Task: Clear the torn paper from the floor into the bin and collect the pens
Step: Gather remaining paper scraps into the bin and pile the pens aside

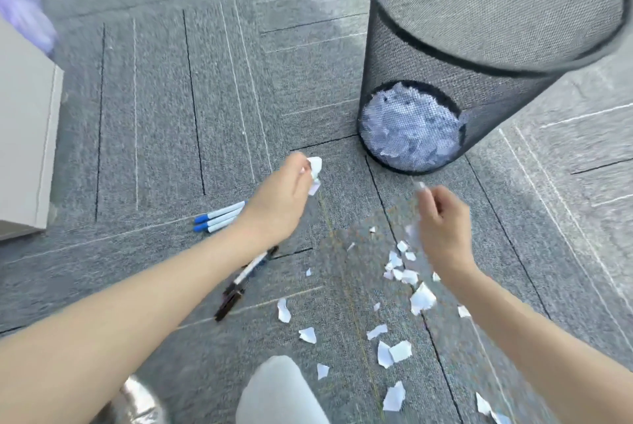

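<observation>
White paper scraps [399, 351] scattered on our grey carpet floor [154, 98], left hand [279, 199] fingers clamped on crumpled paper [314, 174], right hand [442, 218] blurred, fingers together, mesh bin [445, 81] ahead, blue-capped pens [219, 216] beside left wrist.

Left hand [277, 197] grips scraps [314, 172] (seemingly paper)

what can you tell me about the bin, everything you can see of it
The bin is a round black wire-mesh wastebasket, wider at its open rim than at its base, standing upright on the grey carpet ahead of both hands. Its mesh is see-through: a heap of torn white paper fills the bottom. Neither hand touches it; only the carpet does.
</observation>
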Demonstrator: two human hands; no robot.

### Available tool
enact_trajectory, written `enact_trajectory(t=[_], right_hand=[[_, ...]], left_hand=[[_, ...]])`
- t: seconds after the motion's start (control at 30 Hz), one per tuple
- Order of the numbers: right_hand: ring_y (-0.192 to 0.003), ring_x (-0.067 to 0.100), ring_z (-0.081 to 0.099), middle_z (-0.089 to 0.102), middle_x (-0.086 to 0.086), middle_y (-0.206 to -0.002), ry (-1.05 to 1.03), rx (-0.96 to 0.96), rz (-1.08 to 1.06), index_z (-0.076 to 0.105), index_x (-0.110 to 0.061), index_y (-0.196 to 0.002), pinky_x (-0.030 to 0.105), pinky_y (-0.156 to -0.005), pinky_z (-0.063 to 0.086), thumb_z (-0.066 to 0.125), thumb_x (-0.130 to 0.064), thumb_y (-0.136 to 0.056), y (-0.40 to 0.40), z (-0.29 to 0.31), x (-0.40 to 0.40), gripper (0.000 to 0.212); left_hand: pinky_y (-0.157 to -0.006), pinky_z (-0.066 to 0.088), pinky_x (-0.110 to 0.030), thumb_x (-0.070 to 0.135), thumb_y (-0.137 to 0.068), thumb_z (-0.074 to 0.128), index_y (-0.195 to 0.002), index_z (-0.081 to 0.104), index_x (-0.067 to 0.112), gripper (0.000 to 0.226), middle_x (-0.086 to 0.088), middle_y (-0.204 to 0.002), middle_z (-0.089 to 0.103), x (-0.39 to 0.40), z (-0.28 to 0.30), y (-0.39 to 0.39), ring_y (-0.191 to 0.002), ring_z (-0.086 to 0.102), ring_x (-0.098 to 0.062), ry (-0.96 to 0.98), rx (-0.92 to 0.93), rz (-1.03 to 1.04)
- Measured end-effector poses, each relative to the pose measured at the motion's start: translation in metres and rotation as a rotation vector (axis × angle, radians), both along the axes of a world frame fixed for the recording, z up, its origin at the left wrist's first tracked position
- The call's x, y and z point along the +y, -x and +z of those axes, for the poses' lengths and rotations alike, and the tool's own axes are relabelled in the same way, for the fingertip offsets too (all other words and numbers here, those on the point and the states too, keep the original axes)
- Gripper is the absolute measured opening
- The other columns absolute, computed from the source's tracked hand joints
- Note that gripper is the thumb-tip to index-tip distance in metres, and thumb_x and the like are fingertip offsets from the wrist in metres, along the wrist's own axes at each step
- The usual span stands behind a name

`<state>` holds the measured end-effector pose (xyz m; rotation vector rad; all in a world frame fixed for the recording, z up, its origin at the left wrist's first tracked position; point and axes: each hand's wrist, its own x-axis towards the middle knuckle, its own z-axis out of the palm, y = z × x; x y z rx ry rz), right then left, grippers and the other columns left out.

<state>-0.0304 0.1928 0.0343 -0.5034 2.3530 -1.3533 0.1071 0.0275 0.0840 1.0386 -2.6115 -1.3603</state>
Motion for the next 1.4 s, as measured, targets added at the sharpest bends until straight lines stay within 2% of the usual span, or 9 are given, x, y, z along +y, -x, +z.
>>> enact_trajectory(t=[0.13, 0.23, 0.4, 0.6, 0.83, 0.97, 1.07, 1.27, 1.4], right_hand=[[-0.036, 0.007, 0.035, 0.043, -0.003, -0.054, 0.516, 0.069, -0.112, 0.046, -0.017, -0.064, 0.018, -0.034, 0.029, 0.044, -0.034, -0.094, 0.055, 0.131, -0.02, 0.035], [-0.034, 0.009, 0.034, 0.037, -0.002, -0.051, 0.677, 0.222, -0.185, 0.038, -0.017, -0.06, 0.022, -0.035, 0.029, 0.046, -0.031, -0.095, 0.11, 0.192, -0.057, 0.039], [-0.047, 0.013, 0.037, 0.043, -0.001, -0.055, -0.188, 0.386, -0.001, 0.046, -0.018, -0.058, 0.025, -0.051, 0.033, 0.042, -0.041, -0.094, 0.179, 0.178, -0.09, 0.043], [-0.055, 0.015, 0.048, 0.062, 0.009, -0.084, -0.617, 0.41, 0.304, 0.065, -0.007, -0.102, 0.025, -0.047, 0.039, 0.043, -0.029, -0.096, 0.176, 0.152, -0.074, 0.032], [-0.077, 0.018, 0.061, 0.069, -0.001, -0.091, -0.364, 0.636, 0.191, 0.066, -0.022, -0.095, 0.039, -0.078, 0.052, 0.054, -0.027, -0.086, 0.161, 0.15, -0.065, 0.016], [-0.075, -0.001, 0.053, 0.056, -0.02, -0.079, 0.114, 0.729, -0.07, 0.056, -0.039, -0.086, 0.038, -0.085, 0.047, 0.046, -0.034, -0.085, 0.108, 0.14, -0.035, 0.011], [-0.078, 0.003, 0.045, 0.046, -0.015, -0.087, 0.372, 0.704, -0.251, 0.05, -0.022, -0.097, 0.025, -0.077, 0.041, 0.048, -0.012, -0.087, 0.047, 0.082, 0.006, 0.014], [-0.111, 0.025, 0.045, 0.051, 0.004, -0.119, -0.399, 0.199, 0.112, 0.055, -0.018, -0.117, 0.037, -0.093, 0.031, 0.056, -0.018, -0.087, -0.021, -0.067, 0.047, 0.03], [-0.12, 0.025, 0.04, 0.049, 0.001, -0.128, -0.434, 0.258, 0.403, 0.055, -0.02, -0.123, 0.039, -0.1, 0.026, 0.055, -0.02, -0.088, -0.02, -0.081, 0.028, 0.035]], left_hand=[[-0.038, 0.023, -0.02, 0.018, -0.1, 0.03, -0.086, 0.039, 0.017, 0.016, 0.002, -0.06, 0.033, -0.003, 0.087, 0.089, -0.04, 0.026, -0.006, -0.387, 0.452, 0.115], [-0.045, 0.034, -0.024, 0.016, -0.098, 0.032, -0.084, 0.042, 0.019, 0.017, 0.001, -0.066, 0.04, 0.0, 0.135, 0.162, -0.048, 0.037, -0.012, -0.287, 0.587, 0.149], [-0.054, 0.029, -0.029, 0.017, -0.098, 0.032, -0.102, 0.048, 0.012, 0.017, -0.002, -0.086, 0.045, -0.008, 0.139, 0.219, -0.077, 0.042, -0.022, 0.386, 0.166, -0.018], [-0.058, 0.043, -0.029, 0.025, -0.098, 0.037, -0.11, 0.059, 0.003, 0.033, -0.005, -0.084, 0.058, -0.018, 0.089, 0.22, -0.072, 0.056, -0.019, 0.501, -0.194, -0.201], [-0.07, 0.044, -0.031, 0.007, -0.092, 0.045, -0.096, 0.065, 0.008, 0.02, -0.004, -0.093, 0.065, -0.018, 0.081, 0.221, -0.088, 0.061, -0.021, 0.527, -0.034, -0.158], [-0.072, 0.04, -0.019, 0.011, -0.087, 0.05, -0.083, 0.058, 0.014, 0.009, 0.005, -0.085, 0.055, 0.0, 0.091, 0.184, -0.08, 0.05, -0.009, 0.542, 0.404, -0.012], [-0.077, 0.037, -0.016, 0.012, -0.084, 0.054, -0.084, 0.062, 0.005, 0.011, 0.003, -0.084, 0.051, 0.033, 0.057, 0.113, -0.079, 0.049, -0.01, 0.55, 0.714, 0.062], [-0.09, 0.036, -0.032, 0.012, -0.085, 0.059, -0.1, 0.067, 0.012, 0.017, -0.006, -0.103, 0.055, 0.056, -0.097, -0.027, -0.103, 0.052, -0.026, 0.232, -0.119, 0.054], [-0.093, 0.031, -0.027, 0.005, -0.085, 0.058, -0.117, 0.059, 0.01, 0.033, -0.01, -0.114, 0.049, 0.063, -0.123, -0.067, -0.111, 0.045, -0.025, 0.186, -0.294, 0.136]])
